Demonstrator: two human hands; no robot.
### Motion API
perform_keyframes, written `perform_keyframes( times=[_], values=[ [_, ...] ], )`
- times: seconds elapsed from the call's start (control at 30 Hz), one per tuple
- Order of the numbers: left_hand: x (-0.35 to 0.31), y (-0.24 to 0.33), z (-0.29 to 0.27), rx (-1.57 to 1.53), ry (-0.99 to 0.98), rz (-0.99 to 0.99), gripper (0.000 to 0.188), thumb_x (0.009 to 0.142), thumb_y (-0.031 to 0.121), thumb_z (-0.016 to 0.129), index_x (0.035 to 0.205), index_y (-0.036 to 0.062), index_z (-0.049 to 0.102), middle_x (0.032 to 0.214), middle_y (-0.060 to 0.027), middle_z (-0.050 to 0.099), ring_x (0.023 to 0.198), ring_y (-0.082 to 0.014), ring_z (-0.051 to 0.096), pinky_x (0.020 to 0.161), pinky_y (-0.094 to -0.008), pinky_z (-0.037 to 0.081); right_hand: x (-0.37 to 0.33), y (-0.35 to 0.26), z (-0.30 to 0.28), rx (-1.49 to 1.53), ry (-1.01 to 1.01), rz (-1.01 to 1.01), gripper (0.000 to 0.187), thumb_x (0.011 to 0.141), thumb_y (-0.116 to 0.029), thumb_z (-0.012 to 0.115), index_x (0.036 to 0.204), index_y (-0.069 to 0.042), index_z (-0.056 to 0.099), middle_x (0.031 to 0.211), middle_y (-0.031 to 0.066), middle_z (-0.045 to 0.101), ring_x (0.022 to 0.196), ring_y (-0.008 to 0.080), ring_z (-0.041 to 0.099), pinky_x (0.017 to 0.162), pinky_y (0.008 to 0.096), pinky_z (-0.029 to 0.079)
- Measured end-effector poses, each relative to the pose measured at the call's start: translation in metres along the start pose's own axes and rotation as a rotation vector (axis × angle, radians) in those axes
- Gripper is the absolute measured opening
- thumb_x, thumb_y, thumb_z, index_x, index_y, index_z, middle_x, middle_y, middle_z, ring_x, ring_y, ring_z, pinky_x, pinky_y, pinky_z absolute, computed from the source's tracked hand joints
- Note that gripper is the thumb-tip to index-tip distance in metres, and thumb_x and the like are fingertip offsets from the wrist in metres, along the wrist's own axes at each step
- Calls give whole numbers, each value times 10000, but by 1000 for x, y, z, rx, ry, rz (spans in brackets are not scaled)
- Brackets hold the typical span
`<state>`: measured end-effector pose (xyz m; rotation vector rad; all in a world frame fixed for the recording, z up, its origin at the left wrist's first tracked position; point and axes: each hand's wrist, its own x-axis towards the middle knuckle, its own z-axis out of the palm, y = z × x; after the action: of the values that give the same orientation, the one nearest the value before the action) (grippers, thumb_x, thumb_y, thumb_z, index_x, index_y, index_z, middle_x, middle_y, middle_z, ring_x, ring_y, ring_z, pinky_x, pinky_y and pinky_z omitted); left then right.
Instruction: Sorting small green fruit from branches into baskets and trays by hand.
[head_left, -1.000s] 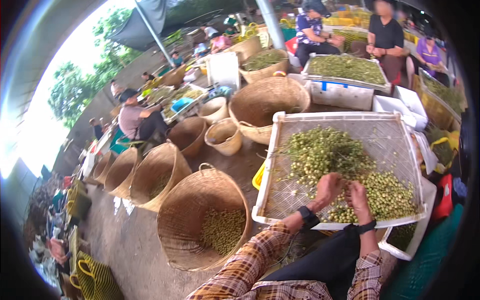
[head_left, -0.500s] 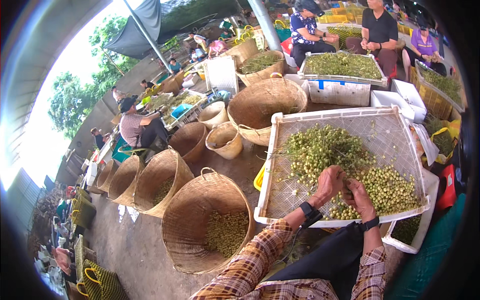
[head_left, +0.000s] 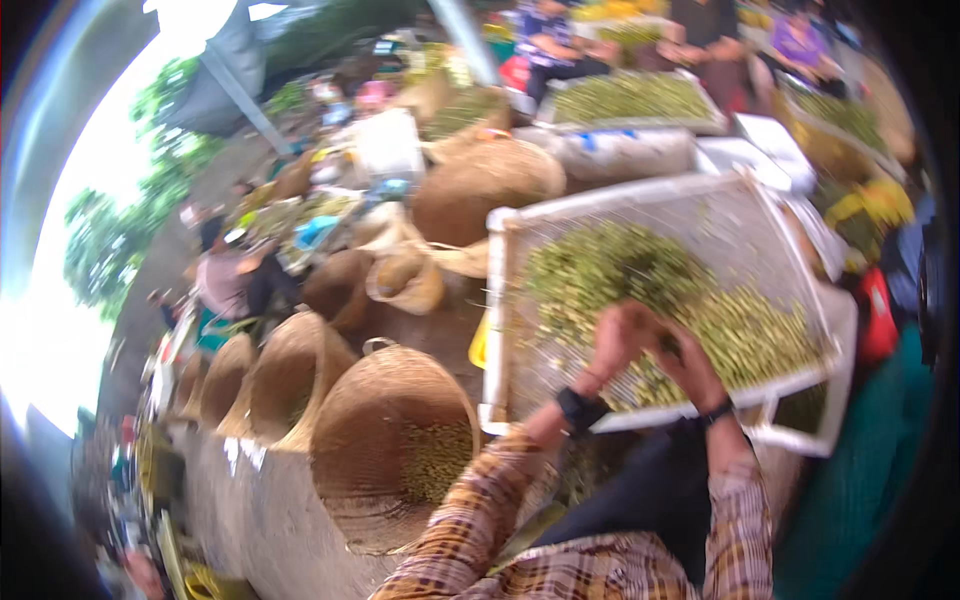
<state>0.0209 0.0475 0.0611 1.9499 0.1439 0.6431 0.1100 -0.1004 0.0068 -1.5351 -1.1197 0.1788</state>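
Note:
Above a white-framed mesh tray (head_left: pixel 497 310), my left hand (head_left: pixel 620 342) and my right hand (head_left: pixel 690 360) meet with curled fingers. Something small and dark green shows between them, too smeared to name. Behind and left of the hands lies a heap of small green round fruits on stems (head_left: pixel 610 262). Loose yellowish-green fruits (head_left: pixel 765 340) spread over the tray's right side, next to my right hand. Dark bands circle both wrists. Motion blurs the whole picture, so the fingertips are unclear.
Left of the tray stands a large wicker basket (head_left: pixel 350 440) with fruits inside; more wicker baskets (head_left: pixel 300 375) line up beyond it. Another wide basket (head_left: pixel 480 195) is behind the tray. People sit at a second heaped tray (head_left: pixel 630 100). A red object (head_left: pixel 878 315) is at right.
The whole view has shifted, so the tray, baskets and hands sit further left and higher, and the picture has blurred. My hands stay close together over the tray.

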Motion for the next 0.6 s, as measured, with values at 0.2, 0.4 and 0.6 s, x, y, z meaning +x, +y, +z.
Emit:
perform_keyframes(
  times=[0.2, 0.4, 0.6],
  values=[
    [-5, 9, -19, 36, 103, -271, 160, 816, 132, 665, 835, -27, 680, 576, 1, 577, 493, -35, 456, 409, -220, 330, 13, -19, -4, 1212, -54, 706, 285, 943, -232, 489, 1134, -27, 541, 928, 104, 591, 644, 99, 512, 459, 181, 402],
    [-6, 24, -9, 36, 20, -257, 155, 816, 123, 659, 835, -30, 674, 603, -24, 593, 516, -48, 472, 447, -221, 357, 12, -29, -29, 1065, -79, 714, 403, 938, -396, 491, 1091, -30, 564, 825, 58, 595, 542, 38, 451, 397, 143, 343],
    [-22, -18, -19, 208, -27, -2, 164, 848, 163, 566, 822, 13, 627, 724, -40, 609, 615, -152, 541, 552, -293, 446, 6, -36, -2, 553, -45, 555, 220, 915, -243, 528, 1039, -65, 563, 657, -63, 429, 480, 9, 342, 398, 168, 234]
  ],
)
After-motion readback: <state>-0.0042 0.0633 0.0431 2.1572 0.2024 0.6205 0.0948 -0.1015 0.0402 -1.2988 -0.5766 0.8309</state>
